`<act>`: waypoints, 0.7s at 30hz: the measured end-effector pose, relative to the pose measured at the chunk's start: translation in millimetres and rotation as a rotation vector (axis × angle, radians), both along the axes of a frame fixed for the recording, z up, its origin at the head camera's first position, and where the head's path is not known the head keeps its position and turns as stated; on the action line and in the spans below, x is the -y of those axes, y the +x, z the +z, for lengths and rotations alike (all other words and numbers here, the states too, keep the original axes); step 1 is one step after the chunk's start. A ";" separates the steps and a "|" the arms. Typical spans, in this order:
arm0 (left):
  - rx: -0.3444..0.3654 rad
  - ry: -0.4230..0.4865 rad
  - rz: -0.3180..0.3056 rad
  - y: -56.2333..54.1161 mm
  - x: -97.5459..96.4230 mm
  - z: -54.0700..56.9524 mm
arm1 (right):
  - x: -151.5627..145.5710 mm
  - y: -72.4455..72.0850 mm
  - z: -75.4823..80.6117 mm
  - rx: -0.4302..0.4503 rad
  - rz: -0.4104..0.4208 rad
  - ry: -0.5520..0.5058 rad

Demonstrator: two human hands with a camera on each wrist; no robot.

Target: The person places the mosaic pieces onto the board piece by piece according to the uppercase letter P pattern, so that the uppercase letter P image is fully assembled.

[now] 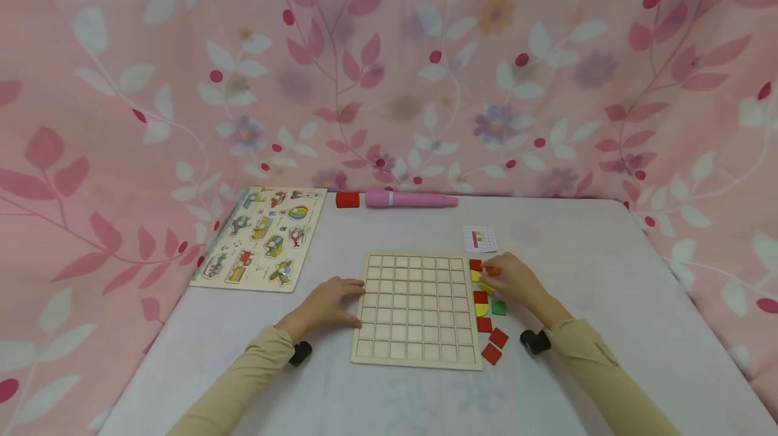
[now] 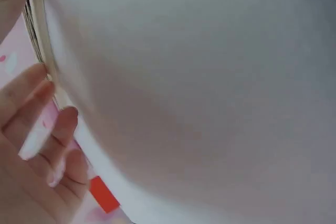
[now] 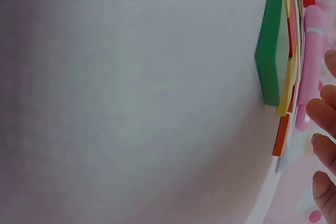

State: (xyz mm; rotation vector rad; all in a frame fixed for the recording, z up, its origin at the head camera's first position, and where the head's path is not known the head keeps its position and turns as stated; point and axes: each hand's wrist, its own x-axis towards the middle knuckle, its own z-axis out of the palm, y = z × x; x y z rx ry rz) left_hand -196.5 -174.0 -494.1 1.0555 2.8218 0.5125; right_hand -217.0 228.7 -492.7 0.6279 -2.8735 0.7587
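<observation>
I've got the grid board mid-table, a pale wooden pc w/ bare squares; L hand is at its left edge, fingers spread & slightly bent, fingertips touching the rim, not wrapped round anything. R hand is over the tiles by the board's upper right, fingers loosely bent & apart, nothing visible btwn the tips; can't tell if they touch a tile. Orange tile is just beside those fingers. Down the board's right side: red & yellow tiles, w/ green tile just right of them. Small pattern card lies above the board's upper-right corner. Further out: picture puzzle upper left, then red block & pink cylinder along the table's far edge, floral cloth behind.
</observation>
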 end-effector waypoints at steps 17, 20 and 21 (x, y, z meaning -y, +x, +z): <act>-0.033 -0.123 -0.039 2.2 -5.7 8.4 | 18.2 -10.8 1.0 0.212 -0.023 0.027; -0.058 -0.130 -0.056 2.2 -5.2 8.5 | 19.9 -12.4 2.4 0.238 -0.017 0.020; -0.070 -0.130 -0.059 2.1 -4.8 9.0 | 20.5 -13.2 3.1 0.241 -0.018 0.017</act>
